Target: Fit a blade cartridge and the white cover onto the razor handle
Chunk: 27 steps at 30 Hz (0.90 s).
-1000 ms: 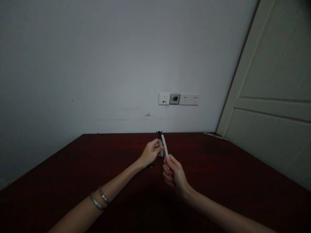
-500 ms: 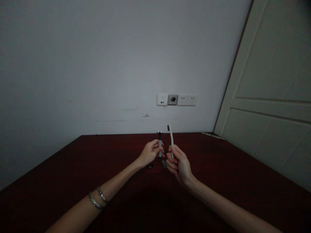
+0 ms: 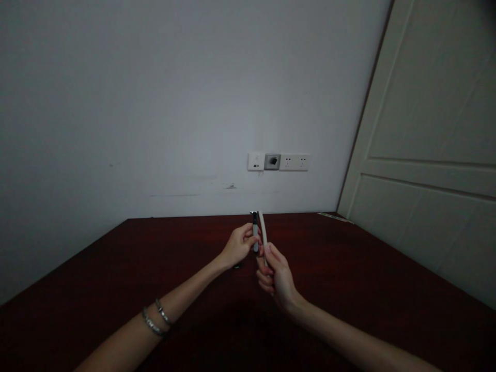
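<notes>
My left hand (image 3: 238, 245) is closed on a razor (image 3: 255, 231) with a grey handle and a dark, shiny head, held upright. In my right hand (image 3: 278, 274) is a white toothbrush (image 3: 263, 227), also upright and leaning slightly left at the top. Its bristle end is beside the razor's head, touching it or very near; I cannot tell which. A small dark object (image 3: 237, 266) lies on the table under my left wrist, partly hidden.
The dark red table (image 3: 186, 243) meets a pale wall (image 3: 186, 103) at the back. Wall sockets (image 3: 294, 162) and a grey switch plate (image 3: 272, 161) are above the table. A white panelled door (image 3: 426, 129) stands at the right, and a flat strip (image 3: 335, 217) lies near the back right corner.
My right hand has moved left and down, bringing the toothbrush's bristle end to the razor's head. The green-patterned item on the table is now hidden behind my right hand. My left hand stays put.
</notes>
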Available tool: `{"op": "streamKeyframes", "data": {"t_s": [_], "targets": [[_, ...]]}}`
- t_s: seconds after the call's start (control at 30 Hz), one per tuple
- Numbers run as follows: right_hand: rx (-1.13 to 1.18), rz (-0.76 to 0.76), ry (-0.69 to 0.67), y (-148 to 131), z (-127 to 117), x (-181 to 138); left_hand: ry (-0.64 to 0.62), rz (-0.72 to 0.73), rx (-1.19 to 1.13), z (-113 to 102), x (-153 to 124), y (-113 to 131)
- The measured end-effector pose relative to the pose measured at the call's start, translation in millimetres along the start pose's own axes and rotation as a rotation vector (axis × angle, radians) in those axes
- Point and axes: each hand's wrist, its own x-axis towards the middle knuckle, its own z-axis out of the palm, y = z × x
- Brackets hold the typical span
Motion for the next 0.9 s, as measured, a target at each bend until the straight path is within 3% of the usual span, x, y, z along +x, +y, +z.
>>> {"op": "streamKeyframes", "data": {"t_s": [0.2,0.37,0.57,0.77,0.9], "targets": [[-0.027,-0.037,0.025,2.1,1.4,0.6,0.022,-0.001,0.035,-3.1,-1.7,-4.4],[-0.018,0.016,0.045,5.5,2.5,-2.4,0.015,0.009,0.033,-2.4,-1.0,-4.2],[-0.014,-0.058,0.072,-5.6,5.8,3.1,0.043,-0.017,0.065,-1.2,-2.7,0.3],[-0.08,0.048,0.061,3.3,5.6,-10.0,0.087,-0.012,0.089,-4.3,1.2,0.0],[-0.163,-0.05,0.104,-6.1,7.0,-7.2,0.09,0.007,0.157,-9.1,0.8,-5.6]]}}
